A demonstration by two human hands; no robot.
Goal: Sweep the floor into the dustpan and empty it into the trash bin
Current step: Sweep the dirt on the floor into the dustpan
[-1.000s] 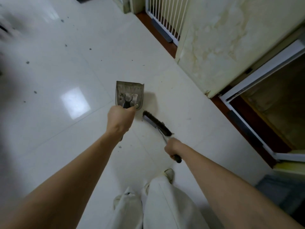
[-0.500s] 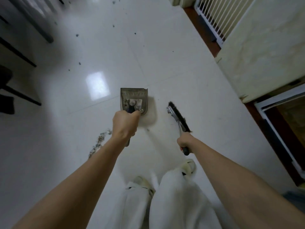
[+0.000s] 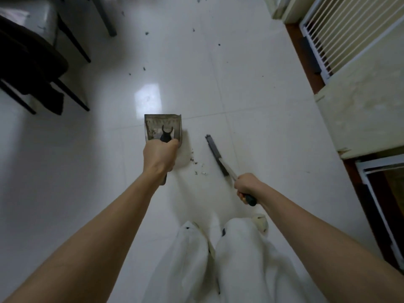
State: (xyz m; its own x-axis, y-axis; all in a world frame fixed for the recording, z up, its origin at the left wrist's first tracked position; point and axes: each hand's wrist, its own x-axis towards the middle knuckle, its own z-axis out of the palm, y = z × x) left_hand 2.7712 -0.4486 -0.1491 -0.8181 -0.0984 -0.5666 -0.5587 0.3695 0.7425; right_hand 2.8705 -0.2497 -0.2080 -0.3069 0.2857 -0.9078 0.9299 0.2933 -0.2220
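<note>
1. Left hand [image 3: 160, 155], centre of frame: fingers curled tight round the handle of the dustpan [image 3: 162, 127], which juts just above the knuckles toward the top of the frame.
2. Right hand [image 3: 247, 185], right of centre and lower: fist wrapped round the dark handle of the brush [image 3: 216, 154]; brush head slanting up and left from the fist.
3. Crumbs [image 3: 197, 166] on the floor [image 3: 251, 101], between dustpan and brush, just below and right of the pan, left of the bristles.
4. More specks [image 3: 147, 33] scattered well above both hands, near the top of the frame.
5. Dark chair [image 3: 32, 68] at upper left; white gate [image 3: 341, 33] at upper right.
6. White trousers [image 3: 238, 263] and a shoe [image 3: 260, 223] at bottom centre.
</note>
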